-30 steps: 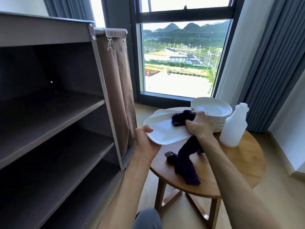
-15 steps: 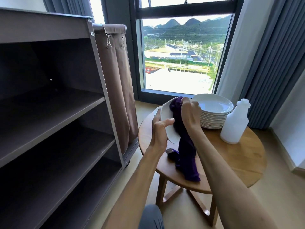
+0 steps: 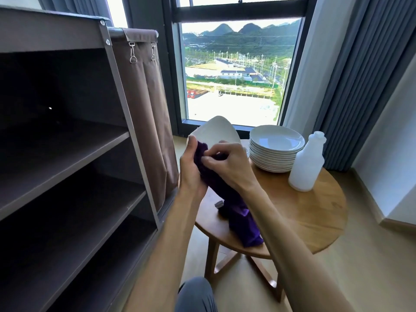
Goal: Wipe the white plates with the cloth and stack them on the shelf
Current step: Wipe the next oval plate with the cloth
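Shelf [image 3: 67, 154] stood at left, the round surface [image 3: 315, 210] at right carrying the plate stack [image 3: 275, 147] and a bottle [image 3: 307, 163]. Left hand [image 3: 191, 170] gripped one plate [image 3: 217, 131], tilted above the surface. Right hand [image 3: 227, 163] pinched the cloth [image 3: 236, 210] against it.

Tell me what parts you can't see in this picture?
- Head view: lower part of the held plate, hidden by both hands and the cloth.
- Right hand palm, facing away.
- Back of the shelf, too dark.
- Lower plates in the stack: only rims show.
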The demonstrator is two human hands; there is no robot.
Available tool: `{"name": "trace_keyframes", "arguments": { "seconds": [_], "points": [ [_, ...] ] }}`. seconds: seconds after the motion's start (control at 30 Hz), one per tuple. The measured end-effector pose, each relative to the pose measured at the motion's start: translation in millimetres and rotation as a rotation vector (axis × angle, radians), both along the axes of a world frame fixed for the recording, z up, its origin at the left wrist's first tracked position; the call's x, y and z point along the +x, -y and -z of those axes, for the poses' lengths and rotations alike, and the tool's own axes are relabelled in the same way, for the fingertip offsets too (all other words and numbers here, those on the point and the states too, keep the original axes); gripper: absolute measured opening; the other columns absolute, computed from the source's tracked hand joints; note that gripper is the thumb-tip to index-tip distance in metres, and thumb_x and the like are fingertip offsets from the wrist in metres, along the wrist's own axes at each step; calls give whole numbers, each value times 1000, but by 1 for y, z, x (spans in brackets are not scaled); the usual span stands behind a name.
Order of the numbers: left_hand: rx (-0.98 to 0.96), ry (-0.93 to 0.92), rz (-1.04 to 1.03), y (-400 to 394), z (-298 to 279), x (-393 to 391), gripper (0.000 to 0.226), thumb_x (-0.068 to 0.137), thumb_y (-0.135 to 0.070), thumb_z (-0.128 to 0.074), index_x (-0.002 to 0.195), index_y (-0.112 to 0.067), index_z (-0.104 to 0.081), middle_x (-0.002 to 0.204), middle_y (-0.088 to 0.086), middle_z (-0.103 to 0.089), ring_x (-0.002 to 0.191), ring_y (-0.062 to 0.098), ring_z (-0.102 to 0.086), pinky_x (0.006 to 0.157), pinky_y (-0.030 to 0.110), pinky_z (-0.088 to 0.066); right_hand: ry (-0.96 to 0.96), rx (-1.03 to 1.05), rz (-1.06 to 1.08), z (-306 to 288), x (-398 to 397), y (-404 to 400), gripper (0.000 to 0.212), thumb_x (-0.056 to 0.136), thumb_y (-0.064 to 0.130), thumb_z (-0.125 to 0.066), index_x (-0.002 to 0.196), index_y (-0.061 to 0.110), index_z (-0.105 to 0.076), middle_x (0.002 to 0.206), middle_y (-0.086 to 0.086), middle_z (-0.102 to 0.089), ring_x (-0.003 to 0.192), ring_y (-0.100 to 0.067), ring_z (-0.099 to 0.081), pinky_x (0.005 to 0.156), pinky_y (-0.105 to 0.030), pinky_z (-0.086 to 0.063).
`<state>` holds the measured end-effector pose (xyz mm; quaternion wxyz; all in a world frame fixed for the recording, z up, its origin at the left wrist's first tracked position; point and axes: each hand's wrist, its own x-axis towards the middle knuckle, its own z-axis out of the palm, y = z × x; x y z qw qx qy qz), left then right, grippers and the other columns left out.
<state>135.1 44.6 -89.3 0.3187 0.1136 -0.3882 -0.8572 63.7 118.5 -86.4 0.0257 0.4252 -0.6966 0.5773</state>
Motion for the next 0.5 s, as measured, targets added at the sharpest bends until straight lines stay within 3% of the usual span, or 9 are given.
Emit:
{"name": "trace_keyframes", "arguments": {
  "seconds": [0.07, 0.13, 0.2, 0.27, 0.37, 0.5],
  "points": [
    [74, 8, -36, 1, 8, -2, 57, 106, -41, -47, 68, -13, -80, 77, 9, -71, 73, 24, -72, 84, 41, -58, -32, 110, 36, 4, 0, -3, 5, 74, 13, -79, 74, 18, -79, 72, 7, -70, 69, -11, -64, 70, -26, -50],
    [153, 22, -59, -2, 15, -3, 46, 103, -38, -51, 77, -7, -73, 79, 11, -67, 75, 26, -68, 79, 39, -57, -47, 259, 84, 2, -3, -5, 10, 72, 16, -78, 67, 24, -75, 66, 10, -67, 68, -9, -62, 69, -28, -49],
    [183, 13, -76, -2, 19, -4, 38, 100, -39, -53, 97, -5, -69, 90, 15, -68, 82, 29, -69, 83, 41, -57, -7, 432, 133, -2, -14, -8, 15, 71, 18, -78, 61, 26, -70, 67, 7, -66, 70, -13, -61, 67, -28, -49],
    [140, 4, -101, -3, 19, -4, 52, 90, -43, -60, 126, -6, -64, 108, 18, -71, 93, 31, -71, 86, 44, -60, 59, 554, 195, -4, -27, -12, 14, 69, 21, -79, 60, 23, -68, 73, 1, -68, 76, -18, -64, 67, -30, -51],
    [16, 0, -100, -5, 22, -3, 72, 82, -46, -71, 143, -12, -56, 133, 21, -65, 111, 35, -68, 97, 51, -57, 51, 591, 315, -6, -39, -12, 8, 66, 21, -76, 62, 20, -68, 73, -3, -68, 74, -21, -65, 61, -28, -47],
    [-147, -17, -37, -12, 27, 5, 57, 93, -44, -63, 145, -22, -54, 130, 13, -67, 111, 32, -67, 93, 52, -58, 25, 466, 484, -10, -58, -11, 5, 62, 11, -67, 65, 7, -67, 63, -10, -64, 67, -31, -65, 55, -28, -46]
  ]
}}
